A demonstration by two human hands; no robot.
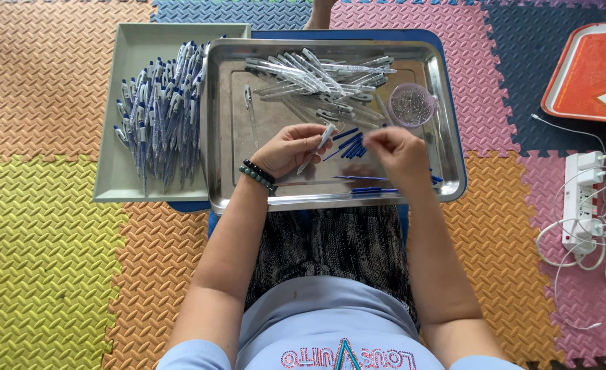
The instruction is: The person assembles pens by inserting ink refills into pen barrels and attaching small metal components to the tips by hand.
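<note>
On the far left of the low table, a grey plastic tray (128, 103) holds a heap of finished white-and-blue pens (159, 109), most of them lying with their long axes running roughly from twelve to six o'clock. Just to its right, touching its edge, sits a steel tray (224, 157).

Over the near middle of the steel tray, the left hand (289, 149) is closed around a clear pen barrel (318, 147), pinched between thumb and fingers. The barrel is tilted, its long axis running from about one o'clock down to seven o'clock, with the upper end pointing toward the right hand. A beaded bracelet (257, 175) circles the left wrist.

Between the two hands and a little beyond them lies a small cluster of blue refills (347, 145), slanted much like the barrel. More blue refills (368, 183) lie flat near the tray's near rim, running from nine to three o'clock.

The right hand (397, 152) sits at three o'clock from the barrel, near it, fingertips drawn together as if pinching something fine; I cannot tell what it holds, if anything. It is the closer hand to the refill cluster, which lies at about ten o'clock from it.

At the tray's far side, at twelve o'clock from the hands, is a pile of clear empty barrels (320, 79), and at one o'clock a small round cup of springs (411, 105).
</note>
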